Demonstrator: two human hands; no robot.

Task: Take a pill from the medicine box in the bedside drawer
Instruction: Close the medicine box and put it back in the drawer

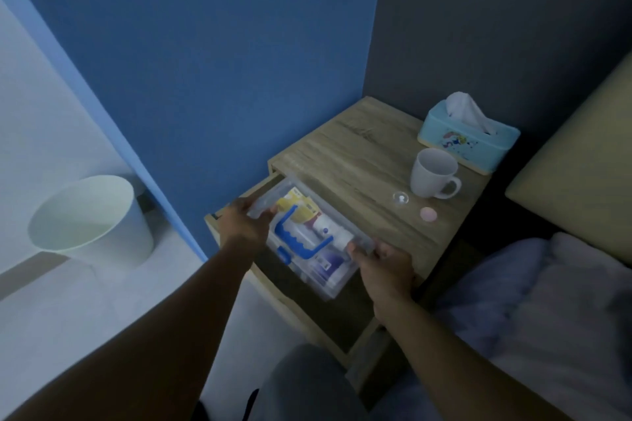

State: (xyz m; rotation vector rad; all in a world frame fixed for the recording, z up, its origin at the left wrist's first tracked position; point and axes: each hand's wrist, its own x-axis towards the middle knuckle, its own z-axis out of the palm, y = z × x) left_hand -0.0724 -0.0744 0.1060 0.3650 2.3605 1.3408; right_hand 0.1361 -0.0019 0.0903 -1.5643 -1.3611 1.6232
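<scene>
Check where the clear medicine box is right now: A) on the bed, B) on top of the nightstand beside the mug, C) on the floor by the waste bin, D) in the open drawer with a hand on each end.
D: the clear medicine box sits in the open drawer, with the left hand on its far end and the right hand on its near end.

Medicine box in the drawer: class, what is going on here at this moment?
A person grips a clear medicine box at both ends, left hand on the far end and right hand on the near end. The box sits in or just above the open drawer of a wooden bedside table, lid closed, blue handle on top. On the tabletop stand a white mug and a tissue box. No pill has been taken out yet.
</scene>
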